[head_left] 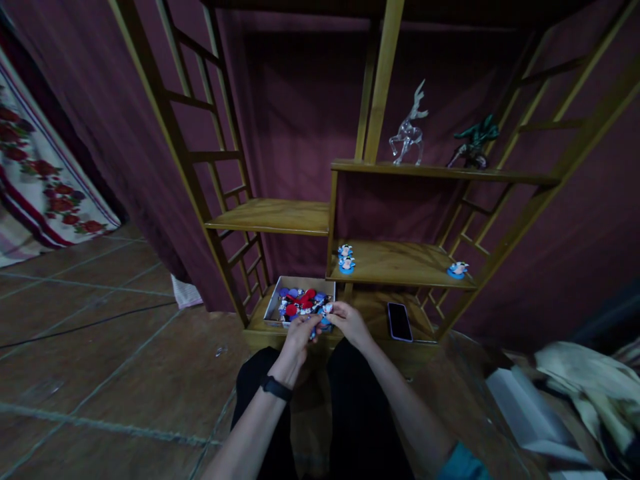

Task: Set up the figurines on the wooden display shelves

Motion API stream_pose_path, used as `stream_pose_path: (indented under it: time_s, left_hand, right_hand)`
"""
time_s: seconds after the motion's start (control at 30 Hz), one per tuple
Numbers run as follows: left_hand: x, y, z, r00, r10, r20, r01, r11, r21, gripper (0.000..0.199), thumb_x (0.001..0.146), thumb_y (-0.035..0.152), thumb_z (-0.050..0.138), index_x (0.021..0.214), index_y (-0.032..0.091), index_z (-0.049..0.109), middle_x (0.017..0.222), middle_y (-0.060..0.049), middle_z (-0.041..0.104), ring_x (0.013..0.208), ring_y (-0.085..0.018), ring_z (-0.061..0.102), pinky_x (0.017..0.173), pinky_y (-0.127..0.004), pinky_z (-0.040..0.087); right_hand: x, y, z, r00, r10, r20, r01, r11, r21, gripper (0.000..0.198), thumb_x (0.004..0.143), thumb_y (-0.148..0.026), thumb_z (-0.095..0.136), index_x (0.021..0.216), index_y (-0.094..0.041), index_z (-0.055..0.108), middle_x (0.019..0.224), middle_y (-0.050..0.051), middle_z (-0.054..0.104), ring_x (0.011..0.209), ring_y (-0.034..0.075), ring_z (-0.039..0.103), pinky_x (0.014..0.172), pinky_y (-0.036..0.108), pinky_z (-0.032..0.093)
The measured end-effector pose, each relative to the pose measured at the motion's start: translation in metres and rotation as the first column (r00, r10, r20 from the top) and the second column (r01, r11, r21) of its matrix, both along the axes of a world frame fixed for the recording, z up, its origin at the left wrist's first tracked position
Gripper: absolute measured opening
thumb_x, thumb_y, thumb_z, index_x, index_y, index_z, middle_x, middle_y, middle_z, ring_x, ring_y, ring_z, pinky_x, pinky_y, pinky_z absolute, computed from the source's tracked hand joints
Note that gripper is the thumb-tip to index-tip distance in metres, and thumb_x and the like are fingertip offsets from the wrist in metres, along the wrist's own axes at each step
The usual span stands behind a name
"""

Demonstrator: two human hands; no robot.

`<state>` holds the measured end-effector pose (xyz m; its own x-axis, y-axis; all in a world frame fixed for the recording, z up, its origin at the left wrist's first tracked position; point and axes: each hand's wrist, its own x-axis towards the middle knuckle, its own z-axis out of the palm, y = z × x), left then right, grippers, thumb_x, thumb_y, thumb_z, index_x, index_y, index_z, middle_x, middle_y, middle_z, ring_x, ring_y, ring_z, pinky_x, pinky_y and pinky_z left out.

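My left hand (301, 333) and my right hand (351, 323) are close together at the front edge of an open box (327, 288). My right fingers pinch a small blue-and-white figurine (326, 312). The closed fingers of my left hand meet it from the other side, and a bit of blue shows beneath them. Whether that is the same figurine or a second one, I cannot tell. Inside the box is a jumble of small red, blue, purple and white pieces (301, 301), partly hidden by my hands.
Two similar figurines (347, 265) stand at the left of the middle shelf (395, 260), another figurine (457, 269) at its right. A phone (400, 321) lies on the lowest shelf. Above are a clear deer ornament (409, 133) and a dark green statuette (475, 143).
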<state>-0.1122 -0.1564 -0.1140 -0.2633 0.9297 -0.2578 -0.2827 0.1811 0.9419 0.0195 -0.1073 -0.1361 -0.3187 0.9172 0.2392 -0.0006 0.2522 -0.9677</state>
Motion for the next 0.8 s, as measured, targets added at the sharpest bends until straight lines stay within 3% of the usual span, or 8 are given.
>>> stream_pose_path:
  time_s: [0.1,0.27,0.47,0.6,0.63,0.7,0.8]
  left_hand:
    - [0.001,0.000,0.005,0.998,-0.057,0.005,0.057,0.998,-0.015,0.028,0.056,0.036,0.072,0.062,0.011,0.062,0.047,-0.001,0.056,0.037,-0.007,0.041,0.035,-0.019,0.026]
    - [0.016,-0.002,0.015,0.993,-0.112,-0.039,0.113,0.993,0.023,0.030,0.057,0.038,0.073,0.065,0.010,0.064,0.047,0.000,0.056,0.037,-0.006,0.041,0.035,-0.019,0.026]
    - [0.023,0.000,0.016,0.972,-0.228,0.058,0.227,0.974,0.019,0.038,0.057,0.040,0.076,0.081,0.012,0.067,0.069,-0.004,0.067,0.046,-0.007,0.049,0.039,-0.018,0.030]
    - [0.001,0.002,-0.001,0.972,-0.190,0.139,0.203,0.976,-0.081,0.046,0.059,0.034,0.077,0.099,0.015,0.065,0.078,-0.003,0.068,0.054,-0.008,0.055,0.045,-0.018,0.037]
    - [-0.007,0.003,-0.009,0.971,-0.176,0.160,0.194,0.975,-0.108,0.047,0.061,0.033,0.076,0.102,0.015,0.064,0.080,-0.003,0.068,0.056,-0.008,0.056,0.047,-0.018,0.039]
    - [-0.023,0.004,-0.026,0.970,-0.144,0.195,0.180,0.967,-0.179,0.048,0.062,0.028,0.075,0.107,0.016,0.062,0.085,-0.004,0.068,0.058,-0.009,0.058,0.049,-0.019,0.042]
    - [-0.040,0.005,-0.053,0.977,-0.067,0.201,0.119,0.959,-0.257,0.047,0.064,0.020,0.072,0.109,0.015,0.061,0.086,-0.005,0.068,0.060,-0.011,0.060,0.050,-0.020,0.045]
  right_hand:
    - [0.010,-0.004,0.018,0.994,-0.005,0.113,-0.006,0.995,0.097,0.039,0.070,-0.021,0.065,0.109,-0.023,0.061,0.097,0.003,0.064,0.083,0.016,0.059,0.074,0.028,0.047]
    - [0.026,-0.011,0.047,0.934,-0.092,0.344,-0.007,0.961,0.277,0.020,0.076,-0.019,0.060,0.094,-0.023,0.068,0.092,0.002,0.062,0.079,0.014,0.059,0.071,0.025,0.046]
    - [0.068,-0.006,0.069,0.926,-0.150,0.346,0.019,0.935,0.354,0.023,0.076,-0.022,0.061,0.095,-0.034,0.068,0.091,0.000,0.063,0.078,0.017,0.062,0.068,0.031,0.048]
    - [0.128,0.026,0.098,0.895,-0.306,0.324,0.148,0.890,0.431,0.021,0.076,-0.027,0.062,0.096,-0.030,0.069,0.093,0.002,0.064,0.082,0.020,0.062,0.072,0.033,0.050]
    - [0.147,0.039,0.109,0.861,-0.376,0.343,0.198,0.868,0.456,0.021,0.077,-0.028,0.062,0.096,-0.026,0.069,0.093,0.003,0.064,0.081,0.019,0.062,0.073,0.031,0.051]
    - [0.186,0.068,0.132,0.718,-0.522,0.461,0.261,0.816,0.516,0.023,0.078,-0.030,0.060,0.098,-0.023,0.068,0.096,0.003,0.064,0.083,0.017,0.062,0.075,0.028,0.050]
    - [0.238,0.115,0.162,0.604,-0.614,0.509,0.343,0.776,0.530,0.023,0.077,-0.024,0.060,0.097,-0.017,0.068,0.094,0.006,0.066,0.083,0.017,0.062,0.076,0.026,0.047]
